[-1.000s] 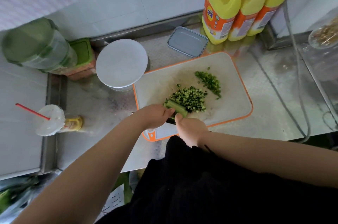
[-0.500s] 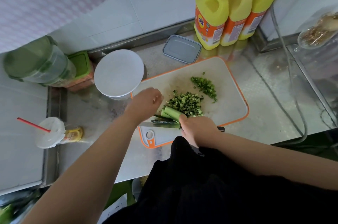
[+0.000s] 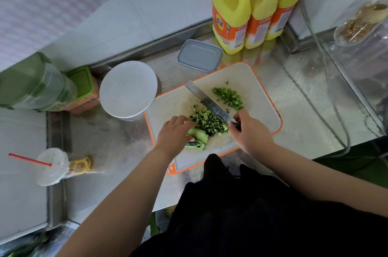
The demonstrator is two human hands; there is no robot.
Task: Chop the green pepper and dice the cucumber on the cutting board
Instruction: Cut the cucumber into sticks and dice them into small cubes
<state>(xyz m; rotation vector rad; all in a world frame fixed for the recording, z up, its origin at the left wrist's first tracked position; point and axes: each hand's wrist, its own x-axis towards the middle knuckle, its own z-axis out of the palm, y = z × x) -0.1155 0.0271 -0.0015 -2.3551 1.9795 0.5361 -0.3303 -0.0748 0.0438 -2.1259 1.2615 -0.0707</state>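
A white cutting board (image 3: pixel 258 97) with an orange rim lies on the steel counter. A pile of diced cucumber (image 3: pixel 207 121) sits at its middle, and a smaller pile of chopped green pepper (image 3: pixel 227 97) lies behind it to the right. My left hand (image 3: pixel 174 133) presses on uncut cucumber strips (image 3: pixel 198 138) at the board's near side. My right hand (image 3: pixel 249 133) grips the handle of a knife (image 3: pixel 206 101), whose blade points away to the left, between the two piles.
A round white lidded tub (image 3: pixel 128 89) touches the board's left edge. A grey lid (image 3: pixel 199 55) and three yellow detergent bottles (image 3: pixel 247 9) stand behind. Green containers (image 3: pixel 35 86) and a cup with a red straw (image 3: pixel 52 165) are at left. A hose (image 3: pixel 336 110) runs along the right.
My right hand has swung the knife from lying across the board's near edge to pointing away between the piles. My left hand has come down onto the cucumber strips.
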